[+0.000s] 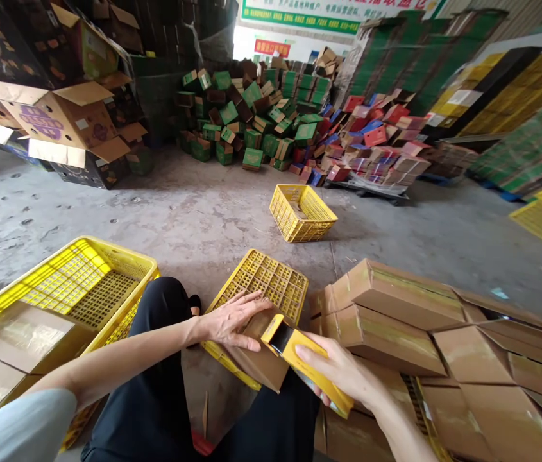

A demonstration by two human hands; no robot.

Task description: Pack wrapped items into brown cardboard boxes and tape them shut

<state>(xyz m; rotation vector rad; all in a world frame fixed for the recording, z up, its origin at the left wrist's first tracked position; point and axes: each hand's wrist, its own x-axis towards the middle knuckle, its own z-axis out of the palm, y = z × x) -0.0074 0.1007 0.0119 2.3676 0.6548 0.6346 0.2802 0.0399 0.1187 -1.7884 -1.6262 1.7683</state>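
Note:
A brown cardboard box lies tilted on an upturned yellow plastic crate between my knees. My left hand rests flat on its top, fingers stretched out and thumb apart. In my right hand is a narrow yellow box, gripped around its sides. Its near-left end shows a dark opening and is close to the cardboard box's right edge; I cannot tell whether they touch.
A large yellow crate holding cardboard boxes stands at my left. Stacked brown boxes crowd my right. Ahead sits a smaller yellow crate, with a heap of green boxes and red boxes behind.

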